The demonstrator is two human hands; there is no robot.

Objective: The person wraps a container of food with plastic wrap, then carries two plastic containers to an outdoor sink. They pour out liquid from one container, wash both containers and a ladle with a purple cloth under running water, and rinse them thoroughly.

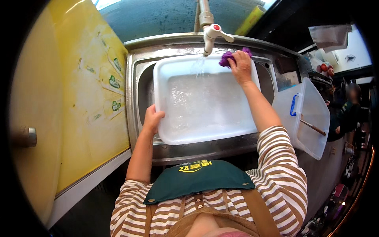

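A large white plastic tub [207,100] lies across a stainless steel sink [146,86], with some water in it. My left hand [153,119] grips the tub's left rim, thumb on the inner side. At the far right corner my right hand [241,66] holds a crumpled purple cloth [227,59] against the rim. Water runs into the tub from a white plastic faucet [209,40] with a red-dotted lever, just left of the cloth.
A yellow panel [91,97] rises at the left. Right of the sink stands a translucent plastic bin [308,118] with a blue handle and a brown-handled tool [314,127]. Farther right, a person [345,114] in dark clothing is beside a shelf with red round items [325,68].
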